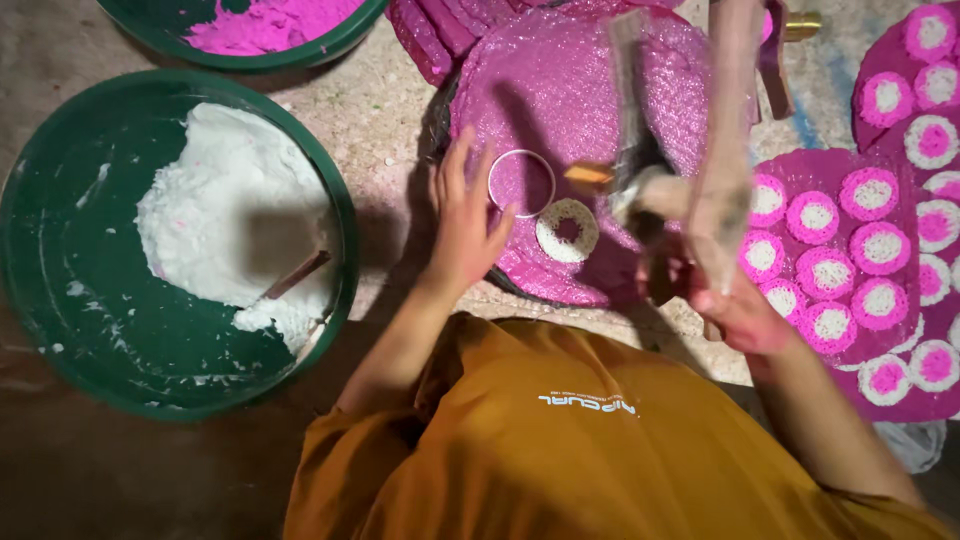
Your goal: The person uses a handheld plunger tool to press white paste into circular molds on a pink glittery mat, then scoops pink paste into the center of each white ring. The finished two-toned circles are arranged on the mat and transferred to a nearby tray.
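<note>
An orange shirt (560, 440) fills the near edge of the view. The left hand (465, 225) is laid flat with fingers spread on a pink round mat (560, 90), its fingertips touching a thin metal ring (521, 183) — just beside it a white ring cake with a pink centre (567, 230) is seen. The right hand (735, 305) is closed round a blurred tool (690, 190). A green basin of white dough (170, 240) is set well to the left; finished pink-and-white cakes (840, 260) are laid to the right.
</note>
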